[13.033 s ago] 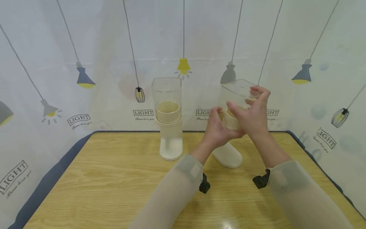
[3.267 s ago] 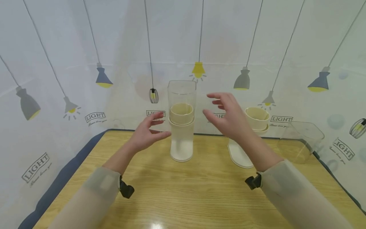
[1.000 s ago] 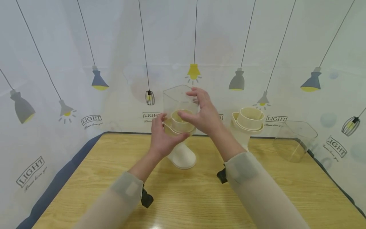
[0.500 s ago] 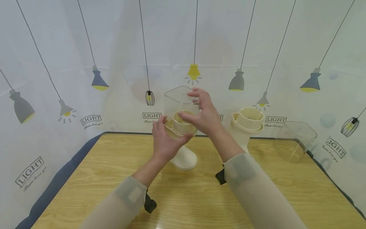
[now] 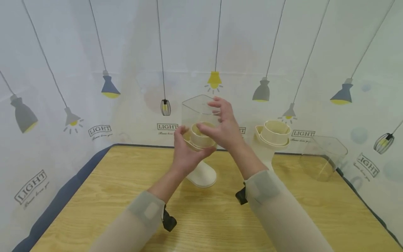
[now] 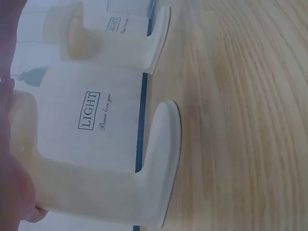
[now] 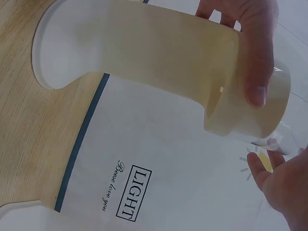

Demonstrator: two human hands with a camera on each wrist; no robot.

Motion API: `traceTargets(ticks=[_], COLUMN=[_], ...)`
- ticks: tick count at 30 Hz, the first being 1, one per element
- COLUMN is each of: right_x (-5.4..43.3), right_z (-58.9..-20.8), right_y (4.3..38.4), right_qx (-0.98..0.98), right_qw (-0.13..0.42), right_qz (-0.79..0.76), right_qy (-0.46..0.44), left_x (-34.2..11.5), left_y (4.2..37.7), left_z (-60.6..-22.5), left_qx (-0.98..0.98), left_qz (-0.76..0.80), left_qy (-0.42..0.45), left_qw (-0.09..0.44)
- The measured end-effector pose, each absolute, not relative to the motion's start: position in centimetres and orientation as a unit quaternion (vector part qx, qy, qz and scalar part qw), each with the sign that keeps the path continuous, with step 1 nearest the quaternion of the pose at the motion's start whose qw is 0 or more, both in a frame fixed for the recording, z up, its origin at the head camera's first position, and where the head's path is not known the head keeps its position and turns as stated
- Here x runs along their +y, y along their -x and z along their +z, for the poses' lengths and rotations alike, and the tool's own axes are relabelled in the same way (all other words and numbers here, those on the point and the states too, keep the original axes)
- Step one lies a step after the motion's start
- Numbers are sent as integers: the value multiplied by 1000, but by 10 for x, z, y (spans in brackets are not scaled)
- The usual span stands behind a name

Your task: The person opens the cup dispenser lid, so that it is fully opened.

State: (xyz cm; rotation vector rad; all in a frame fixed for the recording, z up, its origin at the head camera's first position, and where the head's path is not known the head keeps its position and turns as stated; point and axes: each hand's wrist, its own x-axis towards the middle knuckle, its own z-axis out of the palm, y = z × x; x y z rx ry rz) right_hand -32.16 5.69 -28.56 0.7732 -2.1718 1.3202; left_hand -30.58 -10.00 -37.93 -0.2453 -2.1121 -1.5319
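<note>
A cream stand point(image 5: 203, 175) with a flat rounded foot and a ringed top stands upright in the middle of the table. My left hand point(image 5: 187, 155) grips it just below the ring; in the right wrist view, the left thumb point(image 7: 258, 72) lies across the ring. Over the ring sits a clear, angular container point(image 5: 195, 106). My right hand point(image 5: 225, 126) holds this container from its right side, thumb in front and fingers spread toward its upper edge. In the left wrist view, the same stand's column point(image 6: 91, 190) and foot show, foot on the table.
A matching cream stand point(image 5: 266, 154) with an uncovered ring is to the right. Farther right, a second clear container point(image 5: 324, 157) stands on the wooden table point(image 5: 126, 210). A fabric backdrop point(image 5: 132, 70) printed with lamps surrounds the table.
Earlier both hands worked at the right stand; its container now stands off to the right. The hands moved to the middle stand, which has turned. In the last second they barely moved.
</note>
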Motion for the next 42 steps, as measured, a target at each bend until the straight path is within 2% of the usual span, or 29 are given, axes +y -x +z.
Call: traceTargets(ticks=[9,15,22,34,42], right_x=[48,42,32,26,25], right_z=[-291,-295,-298,-291,-288], right_y=[318,318,323,322,316], right_qx=[-799,-790,-763,-749,-769], right_qw=[195,216,246,231,253], right_qz=[521,533,559,592,544], right_qy=[-229,-213,-211,-188,-220], left_x=[-90,-88,-92,-98,-100], left_y=[307,308,310,311,311], left_z=[-379,-378,-378,-376,-373], left_qx=[-789,-792,-808,-819,-823], left_qz=[-556,-557,-528,-515,-510], left_qy=[63,49,53,54,59], left_qw=[254,243,257,248,243])
